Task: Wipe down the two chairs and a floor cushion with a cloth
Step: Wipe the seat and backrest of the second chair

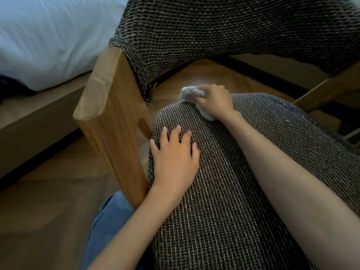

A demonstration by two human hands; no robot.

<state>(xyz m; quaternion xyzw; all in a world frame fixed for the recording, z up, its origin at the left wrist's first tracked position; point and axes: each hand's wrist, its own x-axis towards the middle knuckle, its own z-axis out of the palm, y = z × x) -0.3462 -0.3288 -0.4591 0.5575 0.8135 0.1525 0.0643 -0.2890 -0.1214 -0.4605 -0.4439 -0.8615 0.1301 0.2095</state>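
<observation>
A wooden chair fills the view, with a brown woven seat cushion [233, 191] and a matching backrest cushion [224, 36]. My right hand [214, 100] grips a crumpled pale grey cloth [190, 92] and holds it against the far edge of the seat cushion, close to the gap below the backrest. My left hand [174, 154] lies flat on the seat cushion's left side with fingers spread, next to the wooden armrest [109, 106]. Only this chair is in sight.
A bed with white bedding [44, 36] on a brown base [35, 121] stands at the left. Wooden flooring [48, 201] runs beneath. My blue-trousered leg [109, 221] is beside the chair's front left post. Another wooden chair rail [321, 90] shows at the right.
</observation>
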